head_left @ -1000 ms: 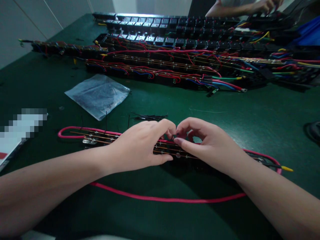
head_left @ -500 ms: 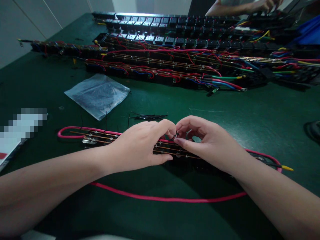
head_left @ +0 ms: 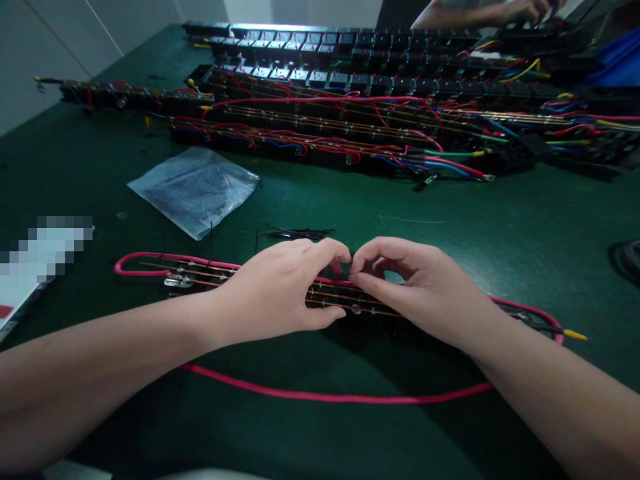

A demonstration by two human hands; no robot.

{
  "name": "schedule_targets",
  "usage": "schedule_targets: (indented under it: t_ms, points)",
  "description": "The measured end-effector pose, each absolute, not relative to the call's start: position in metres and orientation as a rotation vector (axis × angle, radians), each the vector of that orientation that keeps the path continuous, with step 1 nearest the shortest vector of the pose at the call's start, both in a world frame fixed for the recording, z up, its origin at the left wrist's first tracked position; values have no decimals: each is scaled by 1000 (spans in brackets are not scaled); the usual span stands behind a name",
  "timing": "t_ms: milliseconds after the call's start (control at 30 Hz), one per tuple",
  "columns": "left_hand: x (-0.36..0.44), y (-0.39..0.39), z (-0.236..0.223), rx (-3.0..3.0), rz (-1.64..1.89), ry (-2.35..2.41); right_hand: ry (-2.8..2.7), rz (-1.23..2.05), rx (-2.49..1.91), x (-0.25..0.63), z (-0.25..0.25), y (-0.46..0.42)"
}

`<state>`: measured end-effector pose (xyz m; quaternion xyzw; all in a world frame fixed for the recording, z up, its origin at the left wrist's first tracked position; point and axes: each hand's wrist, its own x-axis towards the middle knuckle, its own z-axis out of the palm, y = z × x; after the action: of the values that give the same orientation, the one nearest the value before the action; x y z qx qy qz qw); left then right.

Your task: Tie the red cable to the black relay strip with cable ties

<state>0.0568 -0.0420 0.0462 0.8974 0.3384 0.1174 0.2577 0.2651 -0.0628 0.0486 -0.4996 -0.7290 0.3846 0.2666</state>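
A black strip with copper-coloured rods (head_left: 325,303) lies across the table in front of me, and a thick red cable (head_left: 325,399) runs along it and loops round the front. My left hand (head_left: 280,287) rests over the strip's middle, thumb stretched out apart from the curved index finger; its other fingertips are partly hidden. Right beside it, my right hand (head_left: 405,280) pinches thumb against index finger at the red cable, on a thin black cable tie (head_left: 352,255) that is mostly hidden. Two thin black ties stand upright along the strip's left part.
Loose black cable ties (head_left: 300,233) lie behind the strip, near a clear plastic bag (head_left: 197,190). Long wired black assemblies (head_left: 310,137) fill the table's far side. A white packet (head_left: 40,260) lies at left. Another person's hand (head_left: 530,12) is at the far right.
My right hand's thumb and index finger have closed further together and shifted slightly down. The left hand has hardly moved.
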Motion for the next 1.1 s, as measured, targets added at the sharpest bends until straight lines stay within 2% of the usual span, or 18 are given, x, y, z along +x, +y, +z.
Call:
schedule_targets:
  t_ms: [1100]
  points:
    - [58, -41, 41, 2558, 312, 858, -1920, 1058, -1304, 266, 48, -66]
